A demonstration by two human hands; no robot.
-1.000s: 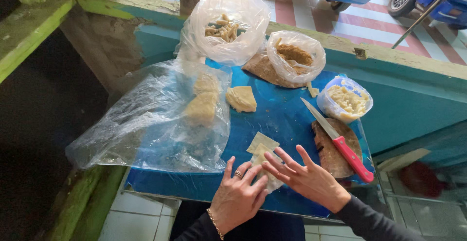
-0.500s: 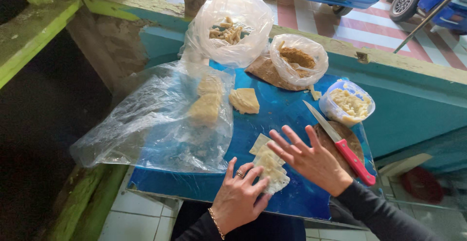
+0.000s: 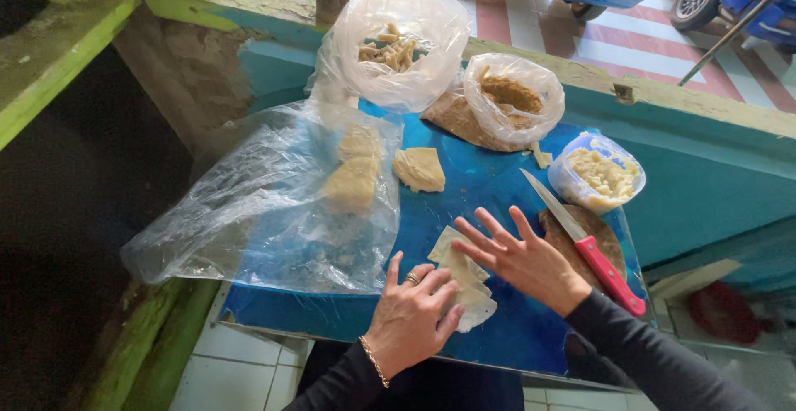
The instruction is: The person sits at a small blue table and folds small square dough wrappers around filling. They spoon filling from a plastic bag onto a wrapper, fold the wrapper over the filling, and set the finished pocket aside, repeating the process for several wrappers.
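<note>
The left hand (image 3: 412, 316), a ring on one finger and a thin bracelet at the wrist, lay palm down on the near end of a pale dough sheet (image 3: 461, 274), its fingers curled loosely over the sheet rather than gripping it. The right hand (image 3: 521, 257) rested flat with its fingers spread wide, the fingertips touching the far end of the same sheet; it grasped nothing. The sheet lay on the blue tabletop (image 3: 489, 187), near the front edge, between the two hands. Whether it was a single folded piece or several stacked ones could not be told from this angle.

Just to the right of the right hand, a knife with a red handle (image 3: 584, 243) lay across a round brown board (image 3: 599, 237), its blade pointing toward the far left. Beyond it stood a small bag-lined tub of pale yellow filling (image 3: 599, 175). At the back of the table sat a clear bag of brown crumbs (image 3: 512, 100) and, beside it on the left, a taller clear bag of pale rolled pieces (image 3: 394, 46). A small stack of dough squares (image 3: 420, 169) lay in the middle of the table, well apart from the hands. To its left a big crumpled plastic sheet (image 3: 265, 204) covered further dough pieces (image 3: 355, 180).
</note>
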